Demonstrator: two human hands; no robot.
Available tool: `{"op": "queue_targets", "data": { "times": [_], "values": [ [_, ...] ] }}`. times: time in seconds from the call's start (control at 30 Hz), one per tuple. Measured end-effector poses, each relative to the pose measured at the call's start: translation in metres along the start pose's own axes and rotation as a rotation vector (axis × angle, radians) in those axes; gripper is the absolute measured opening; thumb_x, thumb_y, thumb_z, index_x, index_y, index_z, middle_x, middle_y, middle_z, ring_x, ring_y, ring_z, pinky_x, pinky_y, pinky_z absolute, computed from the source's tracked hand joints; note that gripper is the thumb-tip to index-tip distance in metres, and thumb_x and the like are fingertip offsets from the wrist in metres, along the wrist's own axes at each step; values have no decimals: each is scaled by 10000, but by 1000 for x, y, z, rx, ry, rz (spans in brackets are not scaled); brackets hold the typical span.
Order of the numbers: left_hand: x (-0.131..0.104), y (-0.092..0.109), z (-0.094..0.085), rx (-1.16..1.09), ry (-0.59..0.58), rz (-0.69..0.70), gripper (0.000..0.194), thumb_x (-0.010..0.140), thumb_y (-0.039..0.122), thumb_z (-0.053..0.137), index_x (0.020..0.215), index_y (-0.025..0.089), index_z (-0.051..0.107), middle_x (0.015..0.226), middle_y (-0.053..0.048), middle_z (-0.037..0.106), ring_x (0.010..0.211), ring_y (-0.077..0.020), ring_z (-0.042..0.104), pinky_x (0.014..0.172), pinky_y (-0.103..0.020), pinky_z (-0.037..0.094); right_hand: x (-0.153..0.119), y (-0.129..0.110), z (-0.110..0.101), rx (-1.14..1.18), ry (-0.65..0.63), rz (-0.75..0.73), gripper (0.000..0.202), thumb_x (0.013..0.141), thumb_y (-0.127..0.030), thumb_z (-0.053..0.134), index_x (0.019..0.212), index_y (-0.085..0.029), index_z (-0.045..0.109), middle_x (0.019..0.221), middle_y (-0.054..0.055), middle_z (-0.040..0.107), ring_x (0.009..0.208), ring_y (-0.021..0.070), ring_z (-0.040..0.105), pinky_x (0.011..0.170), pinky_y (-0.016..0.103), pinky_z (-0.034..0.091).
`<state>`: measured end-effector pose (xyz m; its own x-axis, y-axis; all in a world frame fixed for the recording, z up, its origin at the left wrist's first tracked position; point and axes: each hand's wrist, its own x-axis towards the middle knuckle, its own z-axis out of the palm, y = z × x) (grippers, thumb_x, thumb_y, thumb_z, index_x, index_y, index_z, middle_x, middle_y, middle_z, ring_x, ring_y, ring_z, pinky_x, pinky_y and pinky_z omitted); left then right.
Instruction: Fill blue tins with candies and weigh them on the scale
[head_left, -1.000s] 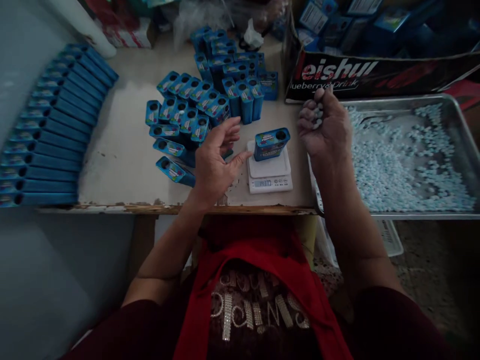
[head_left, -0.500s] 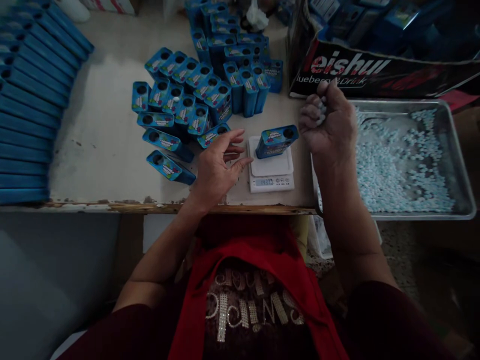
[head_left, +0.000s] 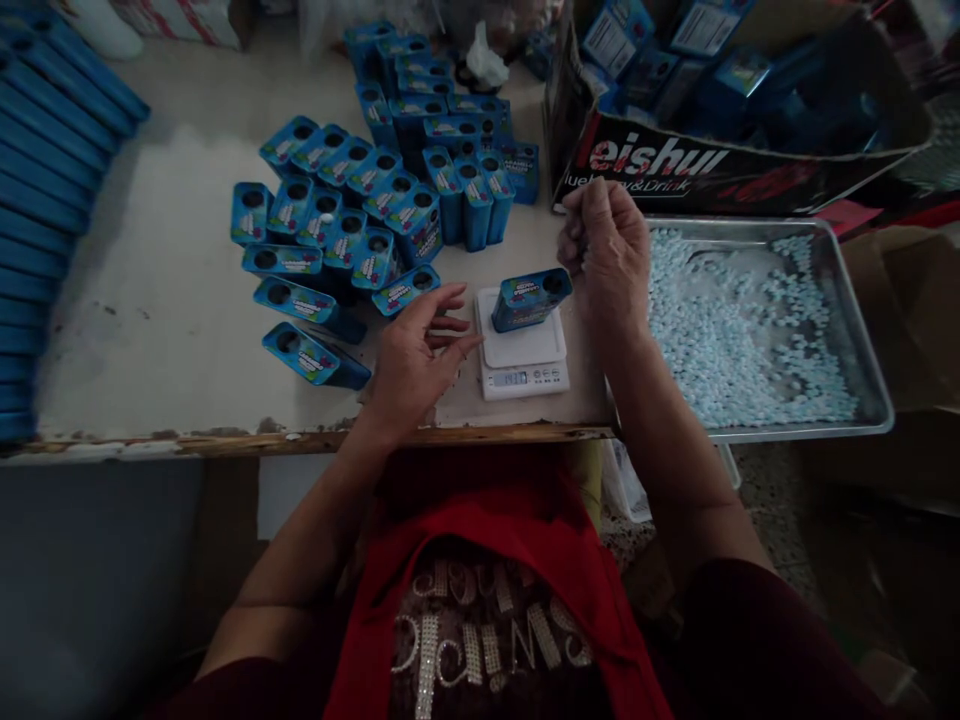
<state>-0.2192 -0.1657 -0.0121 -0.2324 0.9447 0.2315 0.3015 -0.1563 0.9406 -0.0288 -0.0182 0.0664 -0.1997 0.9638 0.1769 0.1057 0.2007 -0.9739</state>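
A blue container with a dark round hole in its top stands on the small white scale. Just left of the scale, my left hand is open and holds nothing, its fingers spread and pointing right. To the right of the container my right hand is closed, palm turned down; what its fingers hold is hidden now. Small pale blue and white candies lie in the metal tray beside my right forearm. Several blue containers stand grouped behind my left hand.
A long row of blue containers lines the left side. At the back right a black cardboard box holds more of them. Crumpled white paper lies at the back. The table's worn front edge runs before me.
My right hand has turned over from palm up, hiding the candies seen in its fingers before, and has come a bit nearer the container. The view has shifted slightly; my left hand keeps its pose.
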Motion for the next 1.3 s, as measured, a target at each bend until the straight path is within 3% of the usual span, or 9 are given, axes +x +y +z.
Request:
{"op": "queue_targets", "data": {
  "times": [0.17, 0.43, 0.67, 0.77, 0.87, 0.93, 1.1, 1.2, 1.3],
  "values": [
    [2, -2, -1, 19, 0, -2, 603, 953, 385, 881, 1514, 244, 712, 1385, -117, 802, 1048, -230, 843, 878, -345, 754, -3, 0, -1, -133, -62, -4, 710, 940, -1058, 456, 1022, -371, 616, 851, 40, 544, 865, 286, 582, 706, 422, 434],
    [9, -1, 1, 1, 17, 18, 541, 943, 331, 893, 1457, 250, 746, 1363, -106, 795, 1040, -219, 838, 865, -319, 743, -17, 0, -8, -110, -88, 18, 628, 903, -980, 623, 1225, -446, 695, 967, 60, 736, 1123, 354, 631, 836, 515, 527],
    [31, 13, 18, 70, 45, 75, 359, 990, 287, 868, 1337, 244, 785, 1329, -87, 796, 1057, -220, 806, 860, -316, 727, -22, -5, -3, 66, -46, -24, 344, 1032, -706, 643, 1181, -396, 624, 1043, 54, 718, 1012, 319, 678, 959, 519, 580],
    [40, 21, 22, 153, 34, 166, 194, 1021, 304, 878, 1192, 233, 820, 1235, -74, 792, 1120, -243, 782, 939, -363, 710, -10, -15, -13, 248, 72, -27, 352, 1083, -654, 473, 1309, -399, 564, 1254, 80, 722, 1181, 336, 700, 1022, 514, 597],
    [47, 26, 22, 262, 58, 251, 143, 1021, 319, 903, 1118, 243, 832, 1179, -72, 786, 1163, -263, 759, 1015, -416, 674, 4, -15, -46, 280, 241, 69, 518, 1112, -625, 244, 1440, -335, 520, 1478, 121, 681, 1349, 298, 670, 1094, 478, 596],
    [51, 27, 21, 325, 65, 270, 144, 1027, 337, 901, 1114, 251, 824, 1179, -75, 786, 1177, -270, 750, 1055, -446, 655, 3, -4, -79, 45, 276, 119, 487, 1114, -590, 335, 1452, -298, 528, 1470, 124, 690, 1240, 258, 685, 1114, 460, 594],
    [55, 22, 19, 475, -36, 237, 152, 1102, 431, 801, 1158, 292, 775, 1253, -85, 738, 1249, -282, 706, 1135, -551, 602, -40, 60, -177, -947, -76, -4, 645, 973, -828, 742, 1351, -306, 774, 1324, 147, 734, 1251, 412, 661, 1138, 651, 547],
    [56, 17, 21, 497, -40, 255, 130, 1096, 410, 820, 1130, 291, 781, 1236, -87, 706, 1255, -284, 704, 1148, -566, 598, -72, 92, -212, -1178, -231, -4, 846, 957, -816, 783, 1593, -264, 707, 1437, 202, 696, 1370, 514, 621, 1145, 692, 532],
    [56, 13, 23, 464, -11, 273, 175, 1048, 413, 886, 1079, 275, 783, 1177, -87, 699, 1241, -302, 711, 1169, -546, 615, -92, 104, -219, -1215, -391, -32, 906, 964, -735, 821, 1714, -275, 605, 1552, 212, 660, 1414, 519, 612, 1160, 660, 542]
  ]
}}
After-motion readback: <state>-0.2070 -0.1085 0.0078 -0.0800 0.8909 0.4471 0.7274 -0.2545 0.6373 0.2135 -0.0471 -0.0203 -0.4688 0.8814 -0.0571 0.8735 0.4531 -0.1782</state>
